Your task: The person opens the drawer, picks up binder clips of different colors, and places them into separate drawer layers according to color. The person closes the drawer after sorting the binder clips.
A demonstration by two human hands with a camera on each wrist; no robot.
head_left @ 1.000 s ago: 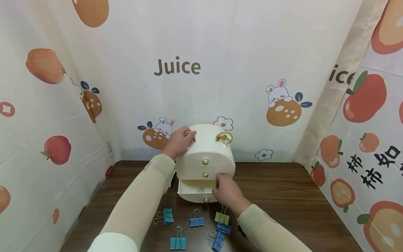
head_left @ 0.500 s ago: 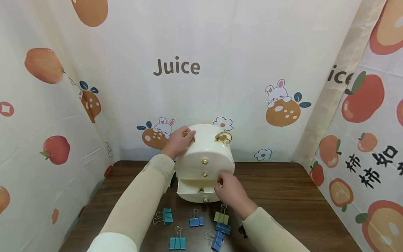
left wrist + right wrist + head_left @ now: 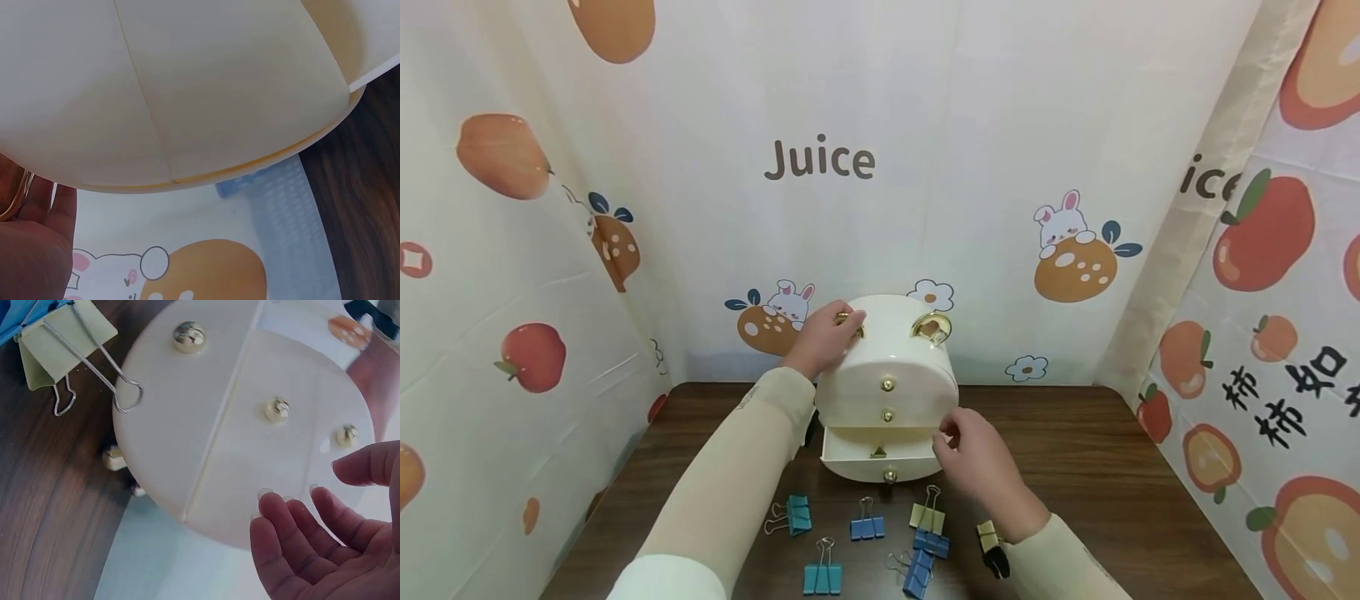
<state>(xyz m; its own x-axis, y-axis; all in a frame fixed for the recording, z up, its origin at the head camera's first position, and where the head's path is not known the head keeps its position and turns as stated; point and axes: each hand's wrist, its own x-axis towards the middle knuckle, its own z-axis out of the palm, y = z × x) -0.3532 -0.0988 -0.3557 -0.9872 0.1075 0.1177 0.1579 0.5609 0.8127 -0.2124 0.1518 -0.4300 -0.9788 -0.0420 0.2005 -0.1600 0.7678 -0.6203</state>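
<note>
A white rounded storage box point(image 3: 880, 367) with gold knobs stands on the table, its lowest drawer point(image 3: 865, 472) pulled out. Inside that drawer lies a small olive-gold triangular piece point(image 3: 878, 452). My left hand point(image 3: 822, 340) holds the gold handle point(image 3: 859, 332) at the box's top left; in the left wrist view, the fingers point(image 3: 61, 209) show beside the box's curved edge. My right hand point(image 3: 981, 458) hovers at the drawer's right end, slightly blurred. In the right wrist view its fingers point(image 3: 275, 519) are loosely bent and apart from the thumb, with nothing between them.
Teal binder clips point(image 3: 823, 578) lie in front at left, a blue binder clip point(image 3: 868, 529) in the middle. A yellow-green clip point(image 3: 928, 518) and two blue ones point(image 3: 931, 543) cluster to the right. Near the right sleeve are a yellow clip point(image 3: 988, 536) and a black clip point(image 3: 997, 562).
My right hand has drawn back rightward from the drawer, and the olive-gold piece now shows inside it. The yellow and black clips by the right sleeve have come into view. The left hand stays put.
</note>
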